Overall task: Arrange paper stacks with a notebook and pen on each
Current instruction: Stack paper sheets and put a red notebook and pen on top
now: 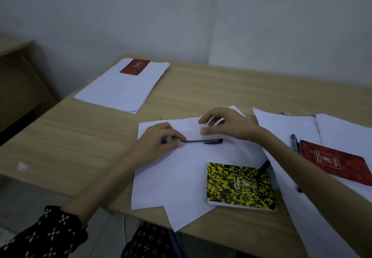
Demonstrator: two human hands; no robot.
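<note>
Black slim plastic pen (203,141) lies on the middle loose white paper stack (181,173), pinched at its tip end by the left hand (161,137); the right hand (225,126) hovers half-curled above, holding nothing. Judged light, rigid, prone to roll; grip mid-barrel. The yellow-and-black mottled notebook (239,187) bears an emblem, illegible.

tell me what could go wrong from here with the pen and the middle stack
1. The left hand pinches only the pen's tip end, so it could roll off line.
2. The middle stack is fanned, with a corner past the table edge; sheets might slide off.
3. The yellow notebook sits near that overhang and may tip.
</note>
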